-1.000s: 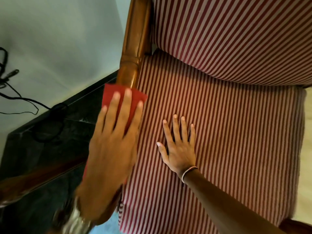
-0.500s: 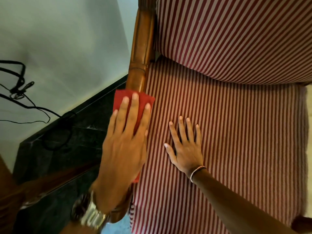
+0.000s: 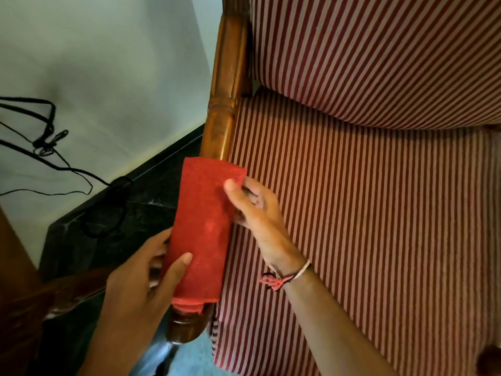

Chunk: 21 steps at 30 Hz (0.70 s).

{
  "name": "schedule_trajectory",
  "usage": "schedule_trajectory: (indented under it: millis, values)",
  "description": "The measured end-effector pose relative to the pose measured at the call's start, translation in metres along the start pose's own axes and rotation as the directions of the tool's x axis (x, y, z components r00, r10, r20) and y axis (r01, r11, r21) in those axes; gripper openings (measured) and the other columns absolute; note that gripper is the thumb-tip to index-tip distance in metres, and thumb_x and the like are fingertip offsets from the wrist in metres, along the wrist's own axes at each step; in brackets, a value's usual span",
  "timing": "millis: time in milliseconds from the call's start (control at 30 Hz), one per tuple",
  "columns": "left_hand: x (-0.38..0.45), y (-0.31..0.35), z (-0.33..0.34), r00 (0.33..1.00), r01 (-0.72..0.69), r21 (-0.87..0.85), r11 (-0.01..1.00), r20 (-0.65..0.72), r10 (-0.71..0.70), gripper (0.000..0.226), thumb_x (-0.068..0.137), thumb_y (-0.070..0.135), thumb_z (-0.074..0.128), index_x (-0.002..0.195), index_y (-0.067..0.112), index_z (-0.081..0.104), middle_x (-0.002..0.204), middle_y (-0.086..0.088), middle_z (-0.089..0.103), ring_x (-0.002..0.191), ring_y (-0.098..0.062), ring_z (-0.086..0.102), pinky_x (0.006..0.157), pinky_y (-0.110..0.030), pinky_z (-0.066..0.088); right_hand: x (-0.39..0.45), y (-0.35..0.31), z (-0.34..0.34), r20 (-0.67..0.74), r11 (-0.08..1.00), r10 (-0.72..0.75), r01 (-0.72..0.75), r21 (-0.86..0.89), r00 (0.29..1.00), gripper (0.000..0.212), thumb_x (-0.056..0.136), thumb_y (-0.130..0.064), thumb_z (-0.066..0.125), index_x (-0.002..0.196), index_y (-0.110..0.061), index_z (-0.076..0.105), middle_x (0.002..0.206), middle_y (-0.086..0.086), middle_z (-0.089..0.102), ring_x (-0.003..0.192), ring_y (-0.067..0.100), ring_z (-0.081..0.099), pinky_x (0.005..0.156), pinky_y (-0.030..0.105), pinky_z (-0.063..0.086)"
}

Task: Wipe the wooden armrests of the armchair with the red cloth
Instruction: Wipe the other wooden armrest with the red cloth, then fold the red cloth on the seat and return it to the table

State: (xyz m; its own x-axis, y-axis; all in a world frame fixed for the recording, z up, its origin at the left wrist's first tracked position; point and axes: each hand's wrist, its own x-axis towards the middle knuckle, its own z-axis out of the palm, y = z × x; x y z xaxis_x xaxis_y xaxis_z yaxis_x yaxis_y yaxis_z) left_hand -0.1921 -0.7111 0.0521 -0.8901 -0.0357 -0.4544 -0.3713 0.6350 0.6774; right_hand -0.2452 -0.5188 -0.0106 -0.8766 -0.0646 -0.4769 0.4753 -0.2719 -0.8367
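Note:
The red cloth [image 3: 204,223] lies lengthwise over the left wooden armrest [image 3: 226,85] of the armchair, covering its near half. My left hand [image 3: 143,278] grips the cloth's near left edge, thumb on top. My right hand [image 3: 254,210] pinches the cloth's far right edge, thumb on the cloth and fingers on the seat side. The armrest's rounded front end [image 3: 187,327] shows below the cloth. The other armrest is barely visible at the lower right corner.
The striped red and white seat cushion [image 3: 366,226] and backrest [image 3: 379,50] fill the right. A pale wall [image 3: 108,63] with black cables [image 3: 46,142] stands left. A dark stone skirting and floor [image 3: 113,221] run beside the armrest.
My right hand left the seat cushion and took hold of the cloth's right edge. My left hand slid back from pressing flat on the cloth to gripping its near edge. The cloth now lies spread longer.

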Motion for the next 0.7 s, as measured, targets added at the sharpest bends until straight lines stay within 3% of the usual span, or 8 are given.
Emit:
schedule_trajectory:
  millis: [100, 200, 333, 433, 533, 633, 700]
  values:
    - [-0.001, 0.003, 0.000, 0.998, 0.050, 0.052, 0.997, -0.050, -0.047, 0.043, 0.067, 0.060, 0.062, 0.106, 0.044, 0.055, 0.095, 0.018, 0.066, 0.087, -0.004, 0.067, 0.067, -0.021, 0.051, 0.000, -0.010, 0.007, -0.036, 0.997, 0.057, -0.059, -0.044, 0.998, 0.048, 0.088, -0.013, 0.080, 0.133, -0.013, 0.063, 0.128, 0.004, 0.072, 0.117, 0.016, 0.071, 0.097, 0.029, 0.061]
    - [0.005, 0.013, 0.000, 0.996, 0.054, 0.175, 0.983, -0.086, -0.039, 0.030, 0.066, 0.061, 0.066, 0.087, 0.047, 0.051, 0.083, 0.020, 0.063, 0.073, 0.000, 0.062, 0.057, -0.014, 0.043, 0.003, -0.017, 0.005, -0.065, 0.996, 0.084, -0.086, -0.019, 0.994, 0.051, 0.081, -0.010, 0.085, 0.129, -0.008, 0.065, 0.123, 0.008, 0.075, 0.111, 0.021, 0.075, 0.093, 0.039, 0.064]
    - [0.004, 0.026, 0.017, 0.991, 0.047, 0.320, 0.946, -0.135, -0.004, 0.041, 0.073, 0.043, 0.082, 0.094, 0.033, 0.048, 0.076, 0.017, 0.056, 0.066, 0.001, 0.055, 0.054, -0.016, 0.038, 0.001, -0.022, -0.006, -0.100, 0.996, 0.048, -0.056, -0.076, 0.994, 0.042, 0.079, -0.008, 0.087, 0.116, -0.001, 0.070, 0.112, 0.015, 0.078, 0.103, 0.028, 0.077, 0.091, 0.051, 0.064]
    - [-0.005, 0.048, 0.045, 0.989, 0.012, 0.283, 0.959, -0.143, 0.030, 0.041, 0.076, 0.032, 0.084, 0.096, 0.029, 0.048, 0.075, 0.013, 0.054, 0.066, -0.003, 0.054, 0.056, -0.018, 0.039, -0.005, -0.028, -0.029, -0.186, 0.976, -0.069, 0.028, -0.215, 0.980, 0.027, 0.077, -0.004, 0.087, 0.093, -0.011, 0.067, 0.094, 0.012, 0.077, 0.087, 0.028, 0.075, 0.086, 0.055, 0.063]
    - [-0.018, 0.072, 0.079, 0.989, -0.055, 0.201, 0.978, -0.126, 0.081, 0.038, 0.076, 0.032, 0.084, 0.097, 0.025, 0.053, 0.076, 0.010, 0.055, 0.067, -0.006, 0.056, 0.061, -0.024, 0.047, -0.019, -0.038, -0.068, -0.248, 0.957, -0.155, 0.083, -0.277, 0.956, 0.031, 0.076, -0.005, 0.088, 0.087, -0.019, 0.062, 0.095, 0.017, 0.077, 0.089, 0.033, 0.075, 0.086, 0.054, 0.061]
    - [-0.038, 0.104, 0.127, 0.996, -0.052, 0.051, 0.997, -0.063, 0.055, 0.036, 0.079, 0.036, 0.081, 0.101, 0.028, 0.053, 0.088, 0.011, 0.062, 0.081, -0.008, 0.063, 0.071, -0.031, 0.056, -0.048, -0.054, -0.130, -0.280, 0.945, -0.230, 0.146, -0.291, 0.932, 0.034, 0.076, -0.006, 0.089, 0.082, -0.023, 0.060, 0.084, 0.005, 0.075, 0.077, 0.010, 0.071, 0.077, 0.039, 0.061]
    - [-0.051, 0.124, 0.155, 0.999, -0.018, -0.086, 0.996, 0.025, 0.020, 0.033, 0.083, 0.034, 0.077, 0.105, 0.027, 0.053, 0.098, 0.009, 0.066, 0.090, -0.013, 0.068, 0.081, -0.044, 0.061, -0.068, -0.067, -0.164, -0.313, 0.938, -0.269, 0.173, -0.302, 0.911, 0.032, 0.076, -0.006, 0.089, 0.084, -0.019, 0.061, 0.086, 0.006, 0.075, 0.078, 0.010, 0.071, 0.076, 0.037, 0.060]
